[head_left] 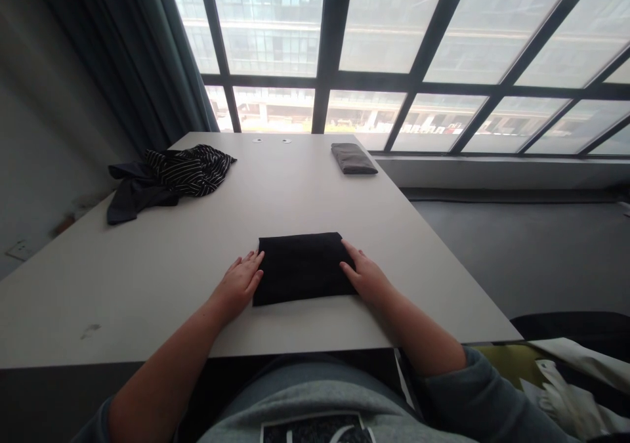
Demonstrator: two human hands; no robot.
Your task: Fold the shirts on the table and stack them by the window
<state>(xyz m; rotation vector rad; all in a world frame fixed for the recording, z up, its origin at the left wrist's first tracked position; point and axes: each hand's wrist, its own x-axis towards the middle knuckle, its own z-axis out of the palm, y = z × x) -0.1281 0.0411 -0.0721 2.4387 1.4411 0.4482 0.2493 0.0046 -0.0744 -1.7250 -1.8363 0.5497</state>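
A black cloth folded into a flat rectangle (302, 269) lies on the white table in front of me; I cannot tell what kind of garment it is. My left hand (239, 280) rests at its left edge, fingers stretched out and fingertips touching the fabric. At the opposite edge, my right hand (368, 275) lies with its fingers spread, the tips on the cloth. Neither hand grips anything.
A crumpled pile with a black-and-white striped cloth (194, 169) and a dark cloth (138, 193) sits at the table's left. A folded grey cloth (353, 159) lies at the far right of the white table (295, 200). Large windows (394, 29) stand behind.
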